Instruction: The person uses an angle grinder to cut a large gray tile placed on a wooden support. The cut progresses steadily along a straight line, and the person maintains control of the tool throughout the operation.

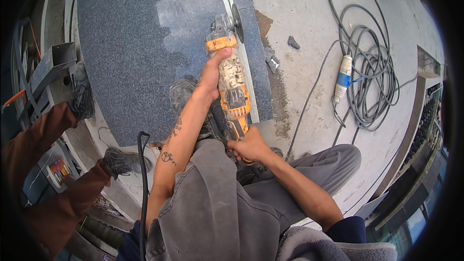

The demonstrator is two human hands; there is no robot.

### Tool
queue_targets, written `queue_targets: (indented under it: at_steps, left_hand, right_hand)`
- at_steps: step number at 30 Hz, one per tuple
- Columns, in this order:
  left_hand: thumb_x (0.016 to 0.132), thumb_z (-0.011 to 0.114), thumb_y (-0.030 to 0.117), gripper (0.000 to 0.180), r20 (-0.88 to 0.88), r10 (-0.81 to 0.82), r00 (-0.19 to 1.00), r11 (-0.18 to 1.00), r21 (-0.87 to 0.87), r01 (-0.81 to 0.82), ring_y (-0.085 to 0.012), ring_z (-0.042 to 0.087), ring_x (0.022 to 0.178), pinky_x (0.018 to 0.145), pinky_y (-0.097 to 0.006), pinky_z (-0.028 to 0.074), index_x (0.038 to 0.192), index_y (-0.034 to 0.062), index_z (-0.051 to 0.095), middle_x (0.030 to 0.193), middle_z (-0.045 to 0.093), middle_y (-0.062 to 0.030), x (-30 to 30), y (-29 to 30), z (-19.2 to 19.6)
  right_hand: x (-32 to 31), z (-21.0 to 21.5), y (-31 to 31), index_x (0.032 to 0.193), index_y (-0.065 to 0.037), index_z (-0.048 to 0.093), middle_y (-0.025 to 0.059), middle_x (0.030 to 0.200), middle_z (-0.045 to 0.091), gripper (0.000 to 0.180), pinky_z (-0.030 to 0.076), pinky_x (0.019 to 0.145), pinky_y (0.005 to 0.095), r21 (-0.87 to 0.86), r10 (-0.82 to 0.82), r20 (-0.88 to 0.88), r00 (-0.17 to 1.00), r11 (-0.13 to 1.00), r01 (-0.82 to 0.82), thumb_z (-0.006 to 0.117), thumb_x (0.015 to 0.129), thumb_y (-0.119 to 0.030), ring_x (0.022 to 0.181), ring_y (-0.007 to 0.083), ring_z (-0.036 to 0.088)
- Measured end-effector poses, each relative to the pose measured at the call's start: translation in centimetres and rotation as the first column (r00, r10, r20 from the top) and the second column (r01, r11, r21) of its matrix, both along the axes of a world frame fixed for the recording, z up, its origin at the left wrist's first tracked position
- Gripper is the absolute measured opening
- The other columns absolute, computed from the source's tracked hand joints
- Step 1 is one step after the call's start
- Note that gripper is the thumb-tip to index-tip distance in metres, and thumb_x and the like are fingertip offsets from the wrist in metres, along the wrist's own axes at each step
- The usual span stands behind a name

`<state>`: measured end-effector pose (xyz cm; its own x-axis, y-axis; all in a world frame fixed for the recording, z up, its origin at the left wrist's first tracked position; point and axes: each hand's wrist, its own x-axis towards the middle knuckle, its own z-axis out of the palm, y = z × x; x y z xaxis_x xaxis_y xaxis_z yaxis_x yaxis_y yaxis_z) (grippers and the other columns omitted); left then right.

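Observation:
Both my hands hold a yellow and black angle grinder (pixel 232 72), its body wrapped in worn, pale tape. My left hand (pixel 210 73) grips the front part of the body, just behind the yellow collar. Around the rear handle my right hand (pixel 251 145) is closed. The grinder's thin dark cutting disc (pixel 237 23) stands edge-on at a metal straightedge (pixel 249 75). That straightedge runs lengthwise along the right part of a dark grey speckled slab (pixel 125 58). Whether the disc touches the slab, I cannot tell.
A coiled black cable (pixel 372 77) with a white and blue connector (pixel 343 78) lies on the concrete floor at right. Broken stone bits (pixel 293 42) sit beside the slab. At left stand another person's brown-trousered legs (pixel 72 203), near a metal box section (pixel 63 55).

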<state>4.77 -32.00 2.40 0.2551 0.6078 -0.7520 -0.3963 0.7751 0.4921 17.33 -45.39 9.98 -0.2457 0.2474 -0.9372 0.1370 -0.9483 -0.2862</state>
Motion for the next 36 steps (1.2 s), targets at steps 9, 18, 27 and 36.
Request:
queue_targets:
  at_steps: [9, 18, 27, 36]
  left_hand:
    - [0.084, 0.061, 0.046, 0.056, 0.013, -0.013, 1.0, 1.0, -0.005, 0.013, -0.0247, 0.07, 0.074, 0.064, -0.037, 0.061, 0.117, 0.0018, 0.053, 0.085, 0.066, -0.0163, 0.0, -0.3, -0.3]
    - [0.085, 0.06, 0.045, 0.056, -0.002, -0.011, 1.0, 0.999, -0.046, 0.011, -0.0246, 0.07, 0.073, 0.062, -0.036, 0.061, 0.119, 0.0023, 0.051, 0.084, 0.065, -0.0156, 0.2, -1.4, 0.0]
    - [0.086, 0.059, 0.043, 0.051, 0.077, 0.028, 0.997, 0.998, 0.053, -0.032, -0.0243, 0.07, 0.067, 0.056, -0.036, 0.061, 0.109, -0.001, 0.053, 0.077, 0.065, -0.0153, -0.4, 4.0, -1.0]
    - [0.086, 0.061, 0.04, 0.047, 0.099, 0.06, 0.993, 0.992, 0.105, -0.071, -0.0217, 0.068, 0.063, 0.055, -0.035, 0.061, 0.114, 0.0029, 0.053, 0.078, 0.065, -0.0141, -0.6, 6.5, -1.5]
  right_hand:
    - [0.3, -0.8, -0.9, 0.062, 0.004, 0.058, 0.0089, 0.053, 0.059, 0.021, 0.044, 0.041, 0.0312, 0.055, 0.061, 0.021, 0.998, 0.997, -0.062, 0.068, 0.077, -0.008, 0.044, 0.0156, 0.057]
    - [0.6, -0.5, -1.9, 0.065, 0.004, 0.059, 0.0075, 0.052, 0.058, 0.014, 0.046, 0.043, 0.0299, 0.083, 0.104, 0.02, 0.994, 0.991, -0.105, 0.065, 0.076, -0.003, 0.043, 0.014, 0.056]
    - [-0.4, 0.0, 3.8, 0.063, 0.007, 0.057, 0.0101, 0.052, 0.057, 0.018, 0.045, 0.04, 0.0324, 0.022, 0.009, 0.006, 1.0, 1.0, -0.009, 0.068, 0.073, -0.003, 0.042, 0.0172, 0.056]
    - [-0.7, -0.4, 6.5, 0.063, 0.005, 0.056, 0.0093, 0.055, 0.057, 0.018, 0.045, 0.039, 0.0331, 0.008, 0.019, 0.005, 1.0, 1.0, -0.019, 0.067, 0.075, -0.003, 0.043, 0.0169, 0.056]
